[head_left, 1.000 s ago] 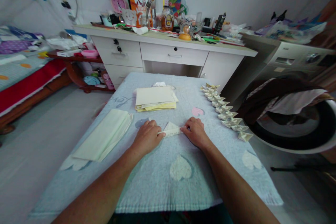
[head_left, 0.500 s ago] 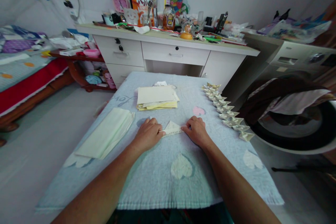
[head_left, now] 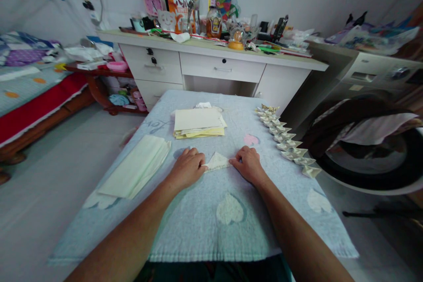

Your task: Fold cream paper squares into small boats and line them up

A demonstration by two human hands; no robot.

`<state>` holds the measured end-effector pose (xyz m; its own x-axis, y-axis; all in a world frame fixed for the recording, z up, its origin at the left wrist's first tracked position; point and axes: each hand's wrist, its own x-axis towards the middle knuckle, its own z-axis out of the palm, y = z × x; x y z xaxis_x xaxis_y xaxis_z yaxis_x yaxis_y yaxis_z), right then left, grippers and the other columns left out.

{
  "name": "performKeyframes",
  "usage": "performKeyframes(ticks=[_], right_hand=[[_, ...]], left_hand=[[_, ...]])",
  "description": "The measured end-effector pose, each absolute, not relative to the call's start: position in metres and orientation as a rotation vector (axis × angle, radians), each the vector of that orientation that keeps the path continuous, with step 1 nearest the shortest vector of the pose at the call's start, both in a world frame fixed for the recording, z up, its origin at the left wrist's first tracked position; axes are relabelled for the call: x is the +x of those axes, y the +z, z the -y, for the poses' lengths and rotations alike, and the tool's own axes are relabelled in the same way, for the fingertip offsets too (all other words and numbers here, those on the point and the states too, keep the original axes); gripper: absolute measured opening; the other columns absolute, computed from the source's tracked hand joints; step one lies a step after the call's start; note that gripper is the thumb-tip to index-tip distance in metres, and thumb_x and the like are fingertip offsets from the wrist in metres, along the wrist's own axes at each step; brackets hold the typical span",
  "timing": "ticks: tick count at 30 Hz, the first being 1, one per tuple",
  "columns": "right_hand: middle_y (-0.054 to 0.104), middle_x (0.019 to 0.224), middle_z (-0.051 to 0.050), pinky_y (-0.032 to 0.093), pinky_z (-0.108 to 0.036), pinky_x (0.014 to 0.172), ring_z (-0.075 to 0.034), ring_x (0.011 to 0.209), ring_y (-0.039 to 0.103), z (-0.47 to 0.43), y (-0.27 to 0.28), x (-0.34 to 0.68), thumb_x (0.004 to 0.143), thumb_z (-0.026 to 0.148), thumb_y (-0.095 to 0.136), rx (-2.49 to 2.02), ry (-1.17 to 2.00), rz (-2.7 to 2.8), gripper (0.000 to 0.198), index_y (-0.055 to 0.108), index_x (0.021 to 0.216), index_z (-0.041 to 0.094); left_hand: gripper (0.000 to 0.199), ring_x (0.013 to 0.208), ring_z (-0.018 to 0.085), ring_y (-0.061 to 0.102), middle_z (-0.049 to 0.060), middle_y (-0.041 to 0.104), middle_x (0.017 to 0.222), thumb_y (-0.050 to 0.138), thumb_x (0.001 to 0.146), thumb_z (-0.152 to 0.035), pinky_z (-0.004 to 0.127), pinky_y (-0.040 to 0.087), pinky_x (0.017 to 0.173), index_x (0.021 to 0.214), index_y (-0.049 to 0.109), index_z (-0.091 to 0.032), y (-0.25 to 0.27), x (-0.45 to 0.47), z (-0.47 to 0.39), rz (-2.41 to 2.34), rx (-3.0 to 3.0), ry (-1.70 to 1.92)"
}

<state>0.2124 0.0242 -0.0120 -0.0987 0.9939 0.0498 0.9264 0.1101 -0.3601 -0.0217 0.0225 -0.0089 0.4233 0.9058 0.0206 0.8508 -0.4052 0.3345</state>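
A: Folded paper piece (head_left: 216,161), small, cream, triangular on top; lying flat on blue heart-patterned towel (head_left: 228,233) spread over table, centre of view, pinned between both hands.

B: Held how?

A: Left hand (head_left: 187,168) pressing down on left end, fingers curled, fingertips on paper edge. Right hand (head_left: 248,165) mirroring at right end, fingertips flat on lower strip. Neither lifting; more pressing than pinching, probably to keep a crease sharp against soft cloth. Whether thumbs tucked under paper, impossible to tell.

B: Arms?

A: Both forearms reaching forward from bottom of frame, converging toward middle, wrists low, palms down, knuckles up.

B: Nearby?

A: Row of finished paper boats (head_left: 286,143) lined up along right edge of towel, nested tip to tail, well apart from hands; likely set aside to keep working space free. Stack of flat sheets (head_left: 198,122), cream over yellow, just beyond hands, within easy reach. Pale folded bundle (head_left: 135,171) lying at left, near left hand. Cluttered white desk (head_left: 214,59) behind table; bed at far left.
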Motion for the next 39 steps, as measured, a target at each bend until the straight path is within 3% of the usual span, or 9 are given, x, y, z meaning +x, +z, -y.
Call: performKeyframes(ticks=[4,8,11,16,30,36,39], right_hand=[[0.059,0.084,-0.004,0.028,-0.028,0.072,-0.017,0.081,0.047,-0.024,-0.01,0.213,0.079,0.037,0.066,-1.909,0.342,2.087,0.022,0.067,0.069,0.018],[0.059,0.084,-0.005,0.028,-0.028,0.071,-0.019,0.083,0.048,-0.024,-0.011,0.213,0.077,0.038,0.068,-1.934,0.339,2.059,0.022,0.067,0.067,0.019],[0.059,0.084,-0.005,0.028,-0.029,0.071,-0.019,0.083,0.048,-0.024,-0.012,0.213,0.078,0.038,0.068,-1.929,0.322,2.058,0.023,0.067,0.066,0.019],[0.06,0.084,-0.005,0.029,-0.029,0.071,-0.02,0.084,0.048,-0.024,-0.013,0.213,0.078,0.039,0.067,-1.931,0.304,2.062,0.024,0.067,0.066,0.019],[0.06,0.081,-0.006,0.033,-0.031,0.074,-0.02,0.081,0.05,-0.029,-0.017,0.224,0.081,0.035,0.063,-1.925,0.226,2.028,0.023,0.064,0.065,0.019],[0.061,0.095,-0.007,0.037,-0.029,0.083,-0.019,0.091,0.052,-0.021,-0.009,0.228,0.082,0.023,0.055,-1.629,0.183,1.822,0.012,0.06,0.092,0.017],[0.062,0.087,-0.004,0.039,-0.027,0.079,-0.017,0.084,0.055,-0.013,-0.005,0.212,0.086,0.018,0.048,-1.482,0.329,1.961,0.015,0.058,0.097,0.018]], left_hand=[[0.008,0.09,0.022,0.047,0.004,0.054,0.09,0.056,0.081,-0.026,0.034,0.036,0.084,0.087,0.057,-0.02,-0.008,-0.021,-0.02,-1.503,2.421,0.325],[0.04,0.105,0.023,0.043,0.004,0.053,0.111,0.054,0.08,-0.011,0.036,0.034,0.09,0.116,0.054,-0.027,-0.007,-0.015,-0.015,-1.419,2.527,0.459],[0.037,0.105,0.022,0.043,0.003,0.054,0.107,0.048,0.084,-0.006,0.034,0.034,0.086,0.11,0.059,-0.031,-0.006,-0.01,-0.011,-1.238,2.657,0.413],[0.027,0.092,0.019,0.047,0.001,0.055,0.096,0.045,0.093,-0.022,0.03,0.036,0.078,0.114,0.058,-0.031,-0.006,-0.006,-0.004,-1.116,2.717,0.254],[0.028,0.097,0.019,0.046,0.002,0.054,0.101,0.04,0.095,-0.026,0.029,0.035,0.077,0.118,0.056,-0.033,-0.005,0.0,0.0,-1.214,2.671,0.15],[0.026,0.094,0.019,0.046,0.001,0.054,0.097,0.042,0.094,-0.026,0.029,0.034,0.075,0.113,0.059,-0.032,-0.001,0.0,0.0,-1.217,2.649,0.174],[0.027,0.094,0.019,0.047,0.001,0.054,0.097,0.043,0.093,-0.024,0.029,0.034,0.075,0.113,0.059,-0.032,-0.002,0.0,0.0,-1.197,2.654,0.219]])
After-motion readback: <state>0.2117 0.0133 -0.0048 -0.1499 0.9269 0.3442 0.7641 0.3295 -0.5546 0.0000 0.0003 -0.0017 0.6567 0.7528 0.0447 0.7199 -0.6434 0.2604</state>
